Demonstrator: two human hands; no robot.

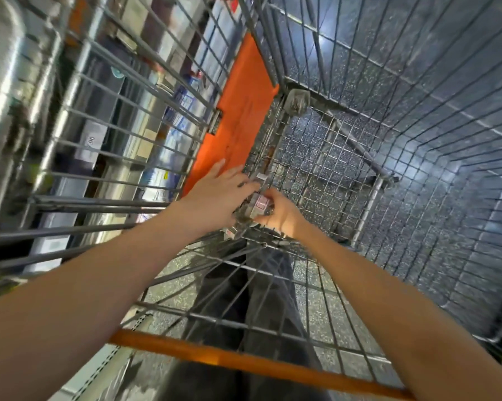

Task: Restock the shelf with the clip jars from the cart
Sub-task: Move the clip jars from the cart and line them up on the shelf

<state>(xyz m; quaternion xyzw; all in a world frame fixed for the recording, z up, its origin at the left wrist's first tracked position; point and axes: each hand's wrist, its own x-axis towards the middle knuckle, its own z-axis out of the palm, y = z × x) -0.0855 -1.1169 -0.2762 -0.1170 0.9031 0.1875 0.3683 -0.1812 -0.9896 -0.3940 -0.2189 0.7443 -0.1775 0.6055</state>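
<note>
Both my arms reach down into a wire shopping cart (pixel 325 157). At the near corner of its mesh floor lie small clear clip jars (pixel 257 206) with pink-and-white labels. My right hand (pixel 281 218) curls its fingers round one of these jars. My left hand (pixel 217 195) lies over the jars from the left, fingers spread and fairly straight, touching them. Another labelled jar (pixel 262 177) shows just beyond my left fingertips, and one more (pixel 231 233) peeks out below my left wrist. The picture is motion-blurred.
An orange plastic panel (pixel 244 117) covers the cart's left inner side. The orange push handle (pixel 215 357) crosses the bottom. Stocked store shelves (pixel 105 134) run along the left, outside the cart wall. Speckled grey floor shows through the mesh.
</note>
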